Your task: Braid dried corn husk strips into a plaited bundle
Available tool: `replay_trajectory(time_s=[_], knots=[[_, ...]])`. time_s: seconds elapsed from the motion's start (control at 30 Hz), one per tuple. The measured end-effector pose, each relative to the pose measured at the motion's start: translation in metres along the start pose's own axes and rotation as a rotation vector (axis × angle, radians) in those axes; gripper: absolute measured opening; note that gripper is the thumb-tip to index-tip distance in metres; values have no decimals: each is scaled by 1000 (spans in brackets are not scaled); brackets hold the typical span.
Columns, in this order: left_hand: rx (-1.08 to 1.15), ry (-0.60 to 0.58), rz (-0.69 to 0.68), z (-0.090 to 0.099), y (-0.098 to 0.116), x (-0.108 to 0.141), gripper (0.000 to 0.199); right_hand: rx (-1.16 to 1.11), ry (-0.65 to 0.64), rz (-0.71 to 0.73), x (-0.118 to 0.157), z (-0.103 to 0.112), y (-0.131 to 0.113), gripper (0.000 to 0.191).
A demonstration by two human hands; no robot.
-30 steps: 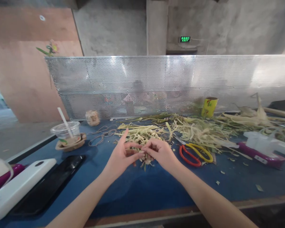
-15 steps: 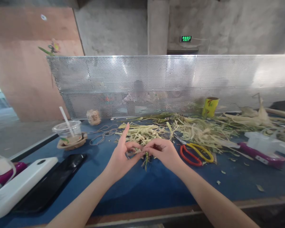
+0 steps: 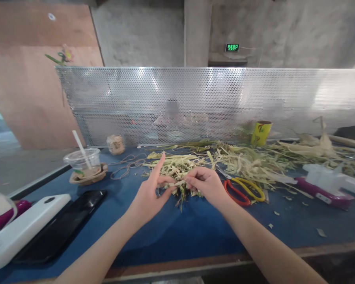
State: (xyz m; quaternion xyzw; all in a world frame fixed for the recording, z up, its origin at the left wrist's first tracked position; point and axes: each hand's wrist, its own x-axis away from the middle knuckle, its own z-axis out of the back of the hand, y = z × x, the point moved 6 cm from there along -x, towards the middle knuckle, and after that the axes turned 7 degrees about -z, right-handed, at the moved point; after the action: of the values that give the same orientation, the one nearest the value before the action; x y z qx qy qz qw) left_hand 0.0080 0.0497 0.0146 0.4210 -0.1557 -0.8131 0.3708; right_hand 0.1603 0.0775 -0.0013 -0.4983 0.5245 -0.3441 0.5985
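Pale straw strip (image 3: 177, 183) pinched between left hand (image 3: 149, 193) and right hand (image 3: 207, 185), frame centre.
Green sign (image 3: 232, 47) at upper right read "EXIT".

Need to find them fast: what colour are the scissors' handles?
One red, one yellow: scissors, right of the right hand, head view.

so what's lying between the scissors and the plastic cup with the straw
In the head view, both hands, left and right, pinch a small husk bundle between the scissors and cup. Loose twine lies on the blue table nearer the cup.
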Motion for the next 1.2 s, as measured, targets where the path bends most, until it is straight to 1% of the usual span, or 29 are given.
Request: replay_trajectory(time_s=[0.07, 0.1, 0.13, 0.17, 0.2, 0.23, 0.3, 0.33, 0.37, 0.43, 0.47, 0.53, 0.6, 0.67, 0.77, 0.87, 0.93, 1.0, 1.03, 1.1, 1.13, 1.2], knots=[[-3, 43, 28, 7, -5, 0, 77, -149, 133, 90, -3, 22, -10, 27], [14, 76, 50, 11, -7, 0, 79, -231, 235, 144, -3, 36, -14, 28], [49, 107, 73, 15, -9, 0, 82, -270, 302, 185, -3, 46, -17, 29], [93, 138, 87, 17, -9, 0, 85, -260, 338, 189, -5, 52, -18, 29], [120, 150, 71, 17, -7, 0, 88, -185, 288, 106, -8, 50, -14, 30], [134, 146, 44, 16, -3, 0, 89, -89, 195, 3, -11, 42, -7, 33], [131, 128, -30, 10, 6, -1, 91, 84, -42, -171, -11, 18, 9, 42], [126, 117, -57, 7, 10, -1, 92, 131, -135, -200, -9, 5, 14, 45], [120, 102, -74, 3, 12, 0, 92, 170, -202, -188, -7, -6, 16, 45], [108, 73, -87, -4, 13, 1, 92, 198, -292, -157, -1, -21, 17, 43], [104, 54, -84, -6, 12, 2, 91, 185, -321, -150, 1, -25, 16, 43], [100, 29, -77, -10, 9, 2, 88, 120, -336, -151, 3, -27, 16, 41], [108, 32, -71, -10, 7, 3, 87, 60, -299, -137, 2, -21, 14, 38], [121, 43, -58, -9, 5, 2, 88, 47, -283, -128, 1, -17, 15, 41], [167, 51, -22, -8, 1, 1, 89, 55, -351, -156, 1, -19, 18, 39], [223, 99, 15, -5, -3, 0, 92, 27, -373, -200, 2, -20, 20, 41], [250, 159, 48, 0, -6, 0, 95, -41, -364, -238, 2, -19, 21, 41], [283, 187, 98, 2, -10, 1, 93, -137, -345, -264, 2, -18, 23, 37], [296, 179, 120, 2, -11, 2, 91, -175, -334, -267, 2, -17, 24, 34], [294, 126, 139, -2, -10, 4, 88, -203, -312, -257, 1, -16, 25, 29], [270, 102, 130, -3, -9, 5, 88, -195, -301, -247, 0, -17, 26, 28], [173, 107, 88, -3, -6, 6, 90, -160, -274, -218, -1, -17, 24, 30]])
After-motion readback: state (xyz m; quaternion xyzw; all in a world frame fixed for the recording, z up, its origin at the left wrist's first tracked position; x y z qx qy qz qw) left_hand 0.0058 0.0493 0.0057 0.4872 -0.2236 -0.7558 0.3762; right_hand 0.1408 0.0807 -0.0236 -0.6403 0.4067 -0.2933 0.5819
